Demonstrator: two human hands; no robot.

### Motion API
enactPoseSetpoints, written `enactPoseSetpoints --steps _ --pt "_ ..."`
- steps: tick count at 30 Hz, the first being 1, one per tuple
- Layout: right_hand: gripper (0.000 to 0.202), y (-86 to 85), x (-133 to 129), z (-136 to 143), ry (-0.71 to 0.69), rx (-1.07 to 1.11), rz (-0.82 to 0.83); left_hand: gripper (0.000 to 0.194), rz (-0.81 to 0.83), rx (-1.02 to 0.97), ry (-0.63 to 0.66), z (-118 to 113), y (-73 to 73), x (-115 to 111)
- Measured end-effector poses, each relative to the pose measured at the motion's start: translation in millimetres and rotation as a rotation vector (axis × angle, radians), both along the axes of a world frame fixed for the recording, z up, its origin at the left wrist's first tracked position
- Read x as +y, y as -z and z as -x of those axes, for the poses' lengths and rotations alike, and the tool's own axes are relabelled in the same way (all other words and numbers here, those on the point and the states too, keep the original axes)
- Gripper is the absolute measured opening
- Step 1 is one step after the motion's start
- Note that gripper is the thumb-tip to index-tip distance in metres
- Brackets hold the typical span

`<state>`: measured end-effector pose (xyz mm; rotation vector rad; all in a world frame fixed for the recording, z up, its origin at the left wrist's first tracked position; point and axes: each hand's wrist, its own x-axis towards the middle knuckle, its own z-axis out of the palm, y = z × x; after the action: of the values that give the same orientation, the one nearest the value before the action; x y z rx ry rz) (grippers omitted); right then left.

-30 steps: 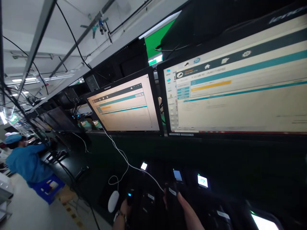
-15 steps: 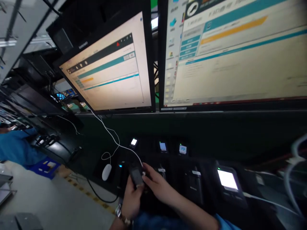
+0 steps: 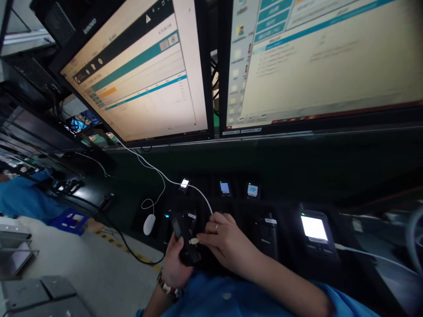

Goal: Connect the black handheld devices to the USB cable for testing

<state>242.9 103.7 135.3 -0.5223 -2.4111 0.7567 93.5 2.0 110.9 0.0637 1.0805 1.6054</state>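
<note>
My left hand [image 3: 176, 264], with a beaded bracelet at the wrist, is wrapped round a black handheld device [image 3: 185, 240] that is tilted on its side. My right hand [image 3: 228, 242], a ring on one finger, pinches the plug of a white cable [image 3: 201, 193]. The light plug tip [image 3: 193, 241] is at the device's side; whether it sits inside the port cannot be made out. Behind my hands, small devices with lit screens [image 3: 224, 187] stand on the dark bench. Further right lies a larger device [image 3: 313, 228] with a bright white screen and a cable plugged in.
Two monitors [image 3: 142, 83] [image 3: 317, 66] stand along the back. A white mouse [image 3: 149, 224] lies left of my hands. More dark devices [image 3: 267, 237] lie to the right. At the far left are a person in blue [image 3: 26, 198] and a blue stool [image 3: 70, 221].
The view has tipped down and closer. The device in my left hand has turned with its side towards my right hand, and the plug now shows between my right fingers.
</note>
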Motion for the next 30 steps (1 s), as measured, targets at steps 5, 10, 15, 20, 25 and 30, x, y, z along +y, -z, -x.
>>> enactPoseSetpoints --steps 5,10,15,20,25,30 --pt "0.021 -7.8 -6.4 -2.2 0.041 -0.088 -0.137 0.049 0.017 0.075 -0.014 0.4 2.6 1.4" --pt "0.012 -3.9 -8.0 0.3 -0.003 -0.147 -0.211 0.060 0.094 0.241 -0.023 0.9 5.2 3.4" --pt "0.015 14.5 -4.5 3.6 -0.079 -0.097 -0.087 0.067 0.118 0.296 0.024 0.8 13.9 0.5" --pt "0.015 25.7 1.9 2.2 -0.095 -0.082 -0.029 0.063 0.117 0.311 0.105 -2.0 20.9 1.7" --pt "0.012 32.3 1.3 -3.7 0.173 0.133 -0.097 0.052 0.113 0.135 0.029 -9.2 17.0 12.6" --pt "0.015 44.3 -17.8 -0.6 0.261 0.346 0.333 0.044 0.030 0.104 -0.041 -12.7 13.4 18.8"
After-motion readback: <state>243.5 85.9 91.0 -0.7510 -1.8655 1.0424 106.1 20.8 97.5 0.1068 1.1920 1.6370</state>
